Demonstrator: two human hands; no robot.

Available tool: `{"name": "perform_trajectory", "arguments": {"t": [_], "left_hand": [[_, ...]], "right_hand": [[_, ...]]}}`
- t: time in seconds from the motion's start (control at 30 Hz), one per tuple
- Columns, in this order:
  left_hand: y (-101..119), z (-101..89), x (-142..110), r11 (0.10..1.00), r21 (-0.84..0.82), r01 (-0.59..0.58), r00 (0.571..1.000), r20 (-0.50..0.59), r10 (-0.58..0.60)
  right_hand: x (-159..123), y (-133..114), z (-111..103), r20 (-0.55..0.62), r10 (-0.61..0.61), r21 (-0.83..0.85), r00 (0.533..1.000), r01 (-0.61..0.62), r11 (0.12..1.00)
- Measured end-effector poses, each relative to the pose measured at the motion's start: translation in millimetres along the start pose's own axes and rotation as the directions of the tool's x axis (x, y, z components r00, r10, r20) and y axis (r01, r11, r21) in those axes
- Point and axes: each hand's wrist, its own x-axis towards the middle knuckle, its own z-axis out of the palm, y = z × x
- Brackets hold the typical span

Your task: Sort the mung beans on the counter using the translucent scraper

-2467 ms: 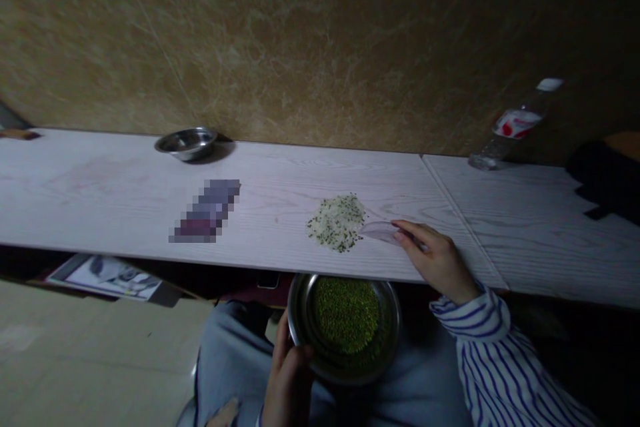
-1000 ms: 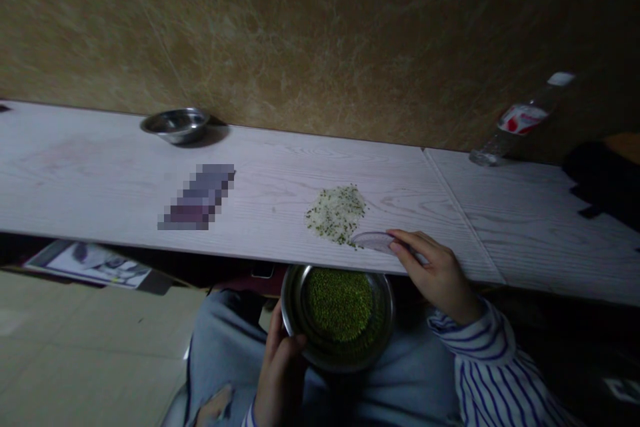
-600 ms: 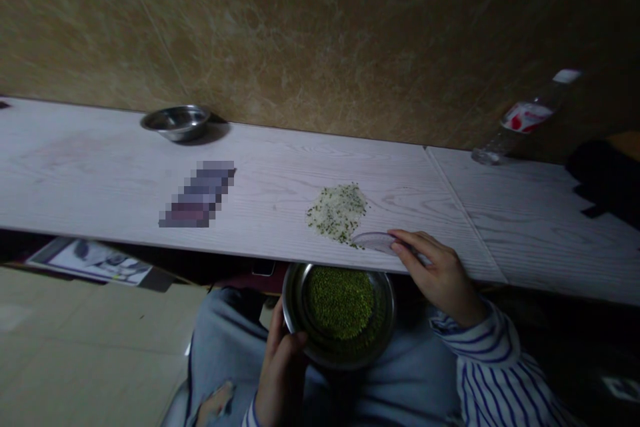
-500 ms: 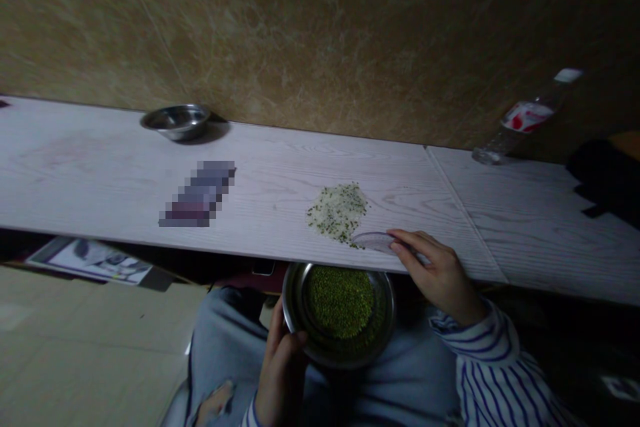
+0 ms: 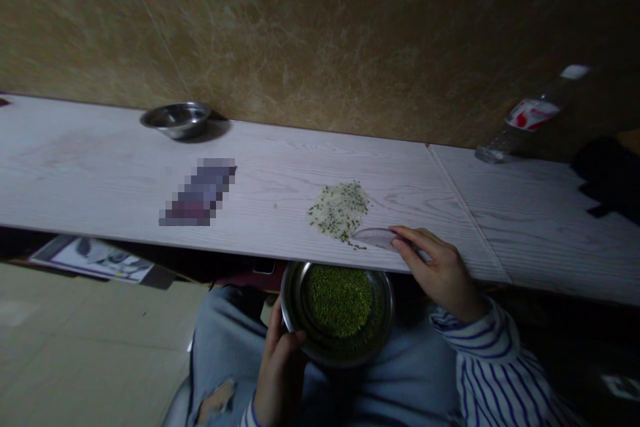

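Observation:
My left hand grips the left rim of a steel bowl, with the thumb over the edge. Green mung beans cover the bottom of this bowl, which is held at my lap just below the table edge. Between the thumb and fingers of my right hand is a thin, see-through protractor with a curved upper edge. Its left tip is beside the lower right of a pile of white rice grains mixed with green beans on the table. A few beans lie near that tip.
An empty-looking steel bowl stands near the wall at the back left. A blurred-out flat object lies in front of it. A clear bottle and a dark item are at the right on the pale wooden table.
The protractor has tilted slightly, its face showing a little differently beside the pile. My left hand and the bowl are nearly unmoved; the view has shifted slightly.

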Motion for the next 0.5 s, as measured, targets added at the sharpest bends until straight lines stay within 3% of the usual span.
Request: {"name": "perform_trajectory", "arguments": {"t": [0.5], "left_hand": [[4.7, 1.4, -3.0, 0.999, 0.031, -0.026, 0.999, -0.018, 0.027]], "right_hand": [[7.7, -8.2, 6.2, 0.030, -0.037, 0.014, 0.999, 0.037, 0.999]]}}
